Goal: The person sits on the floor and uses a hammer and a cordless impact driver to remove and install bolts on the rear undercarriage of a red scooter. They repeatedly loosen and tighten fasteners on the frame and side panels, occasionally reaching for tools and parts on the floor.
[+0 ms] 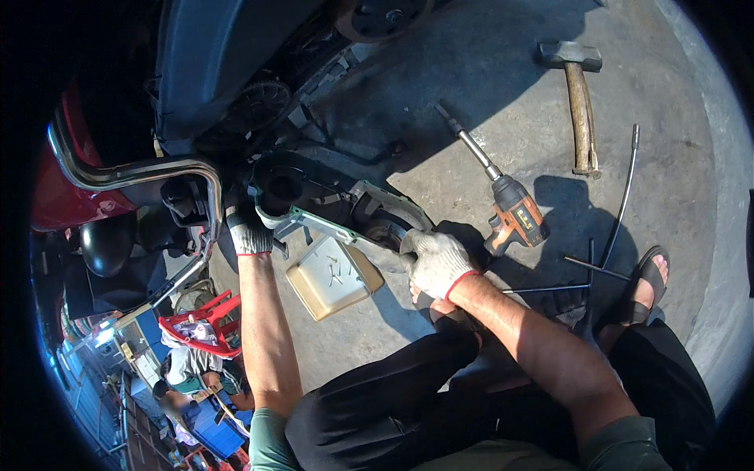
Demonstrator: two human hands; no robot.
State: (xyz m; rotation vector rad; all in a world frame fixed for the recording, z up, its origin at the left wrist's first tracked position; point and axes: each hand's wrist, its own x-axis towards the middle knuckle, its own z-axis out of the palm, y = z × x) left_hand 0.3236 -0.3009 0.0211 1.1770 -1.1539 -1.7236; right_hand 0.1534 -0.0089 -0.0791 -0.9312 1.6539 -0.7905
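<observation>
A long metal housing (324, 222), probably a scooter's transmission case, lies before me with its rim facing up and dark hollows inside. My right hand (439, 262), in a white knit glove with a red cuff, grips its near right end. Beside the housing's left end is my left hand (250, 229), gloved alike. Its fingers are in shadow, and whether they grip the metal cannot be seen. Below the housing, on the concrete floor, a shallow tan tray (315, 303) holds several bolts (334, 275).
An orange-black impact driver (518, 218) with a long socket extension lies right of the housing. Beyond it are a sledgehammer (577, 106) and a T-handle wrench (621, 206). Chrome tubing (159, 171) of a motorbike curves at left. People (194, 377) sit near a red chair (206, 324).
</observation>
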